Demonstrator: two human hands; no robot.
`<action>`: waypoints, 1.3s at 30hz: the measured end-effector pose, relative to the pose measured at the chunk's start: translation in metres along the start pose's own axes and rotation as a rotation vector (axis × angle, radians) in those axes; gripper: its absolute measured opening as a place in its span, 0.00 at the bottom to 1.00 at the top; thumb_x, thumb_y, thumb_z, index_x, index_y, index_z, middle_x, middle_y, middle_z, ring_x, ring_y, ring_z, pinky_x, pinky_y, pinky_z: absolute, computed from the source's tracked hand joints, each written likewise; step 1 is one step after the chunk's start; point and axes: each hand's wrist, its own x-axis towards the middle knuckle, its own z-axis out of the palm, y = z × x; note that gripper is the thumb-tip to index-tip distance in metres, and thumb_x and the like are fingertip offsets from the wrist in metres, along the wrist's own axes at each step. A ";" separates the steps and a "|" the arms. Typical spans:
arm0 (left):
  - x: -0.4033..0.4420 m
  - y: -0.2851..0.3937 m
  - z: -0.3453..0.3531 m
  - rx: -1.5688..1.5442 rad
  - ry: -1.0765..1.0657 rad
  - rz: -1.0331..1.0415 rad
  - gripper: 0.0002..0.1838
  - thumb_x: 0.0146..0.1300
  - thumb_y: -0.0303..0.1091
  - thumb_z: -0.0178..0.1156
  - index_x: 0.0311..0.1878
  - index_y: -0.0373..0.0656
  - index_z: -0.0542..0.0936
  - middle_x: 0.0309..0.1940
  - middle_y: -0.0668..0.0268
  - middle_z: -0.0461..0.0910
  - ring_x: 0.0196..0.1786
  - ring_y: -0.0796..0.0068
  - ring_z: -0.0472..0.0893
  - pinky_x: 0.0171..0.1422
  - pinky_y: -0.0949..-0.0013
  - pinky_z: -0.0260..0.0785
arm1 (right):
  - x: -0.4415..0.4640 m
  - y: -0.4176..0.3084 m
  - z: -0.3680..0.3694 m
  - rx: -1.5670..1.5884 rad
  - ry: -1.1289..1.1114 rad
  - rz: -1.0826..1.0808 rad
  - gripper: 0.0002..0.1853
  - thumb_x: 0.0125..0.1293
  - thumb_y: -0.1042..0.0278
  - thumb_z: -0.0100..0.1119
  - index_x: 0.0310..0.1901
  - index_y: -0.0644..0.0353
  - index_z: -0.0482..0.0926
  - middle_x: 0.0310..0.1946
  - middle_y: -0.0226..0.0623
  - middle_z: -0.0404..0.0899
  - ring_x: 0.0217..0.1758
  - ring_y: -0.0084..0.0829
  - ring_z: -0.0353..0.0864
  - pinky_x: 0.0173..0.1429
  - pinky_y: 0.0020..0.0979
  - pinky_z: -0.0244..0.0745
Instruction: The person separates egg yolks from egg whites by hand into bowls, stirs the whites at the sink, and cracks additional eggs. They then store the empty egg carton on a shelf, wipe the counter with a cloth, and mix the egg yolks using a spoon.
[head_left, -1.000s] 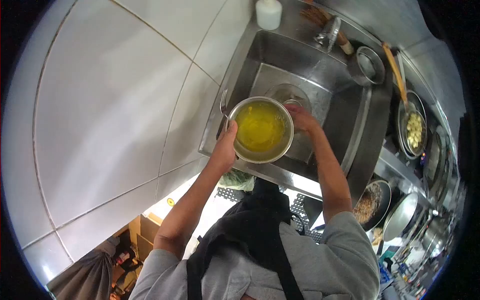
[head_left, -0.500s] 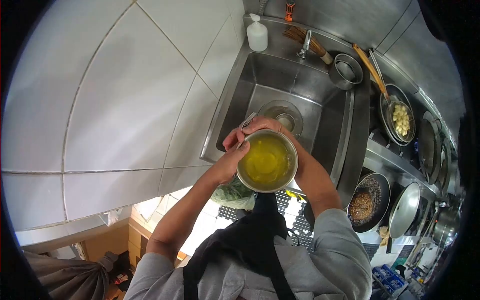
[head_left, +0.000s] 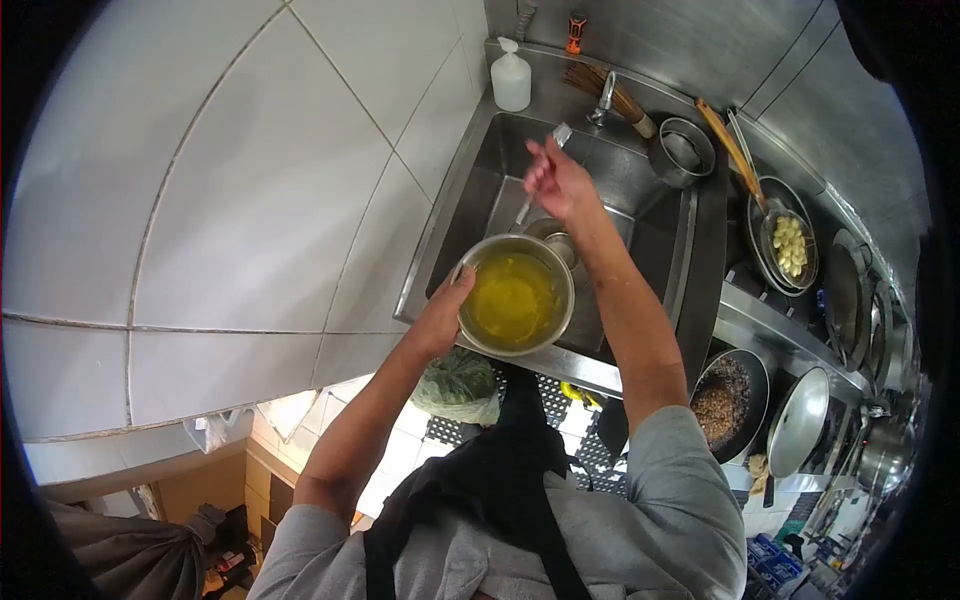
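Note:
My left hand (head_left: 444,312) grips the left rim of a round metal bowl (head_left: 516,352), its thumb over the edge. Inside lies a yellow liquid (head_left: 510,297) with a few paler streaks. My right hand (head_left: 562,183) is closed on a metal fork (head_left: 563,133), above the sink and away from the bowl. The fork is slanted and partly hidden by the fingers. Beneath both hands is the steel sink (head_left: 625,160), with its drain partly covered by the bowl.
A white pump bottle (head_left: 511,80), a faucet (head_left: 604,98), a bundled stick brush (head_left: 632,108) and a metal pot (head_left: 682,152) line the sink's back edge. To the right, a strainer of pale pieces (head_left: 790,246) rests over a pan; another pan (head_left: 730,400) holds brown bits.
My right hand has left the bowl and moved up and forward over the sink with the fork. The bowl, still in my left hand, has shifted slightly left and toward me.

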 end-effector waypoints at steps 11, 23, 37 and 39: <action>0.055 -0.013 -0.023 -0.036 0.163 0.143 0.39 0.82 0.61 0.46 0.81 0.39 0.61 0.73 0.54 0.70 0.73 0.66 0.71 0.78 0.64 0.62 | -0.130 0.054 -0.196 -0.239 0.637 0.456 0.09 0.80 0.72 0.47 0.45 0.66 0.77 0.29 0.38 0.78 0.30 0.35 0.81 0.31 0.35 0.79; 0.075 -0.001 -0.006 0.079 0.348 0.175 0.35 0.82 0.61 0.44 0.79 0.46 0.58 0.63 0.55 0.76 0.47 0.70 0.86 0.31 0.69 0.82 | -0.160 -0.005 0.064 -1.958 0.168 0.103 0.14 0.69 0.61 0.57 0.44 0.61 0.87 0.36 0.50 0.88 0.41 0.52 0.88 0.48 0.47 0.83; 0.081 -0.007 -0.002 0.091 0.347 0.188 0.35 0.82 0.61 0.41 0.84 0.64 0.45 0.71 0.53 0.67 0.58 0.63 0.81 0.35 0.70 0.81 | -0.139 0.009 0.068 -2.102 0.221 -0.006 0.16 0.72 0.60 0.55 0.50 0.56 0.88 0.42 0.52 0.88 0.49 0.53 0.87 0.57 0.50 0.80; 0.086 -0.010 -0.003 0.064 0.355 0.172 0.35 0.82 0.61 0.41 0.84 0.64 0.44 0.72 0.53 0.67 0.58 0.62 0.81 0.36 0.69 0.81 | -0.140 0.010 0.063 -2.089 0.243 0.031 0.16 0.72 0.60 0.54 0.50 0.57 0.88 0.41 0.53 0.88 0.50 0.53 0.87 0.57 0.51 0.80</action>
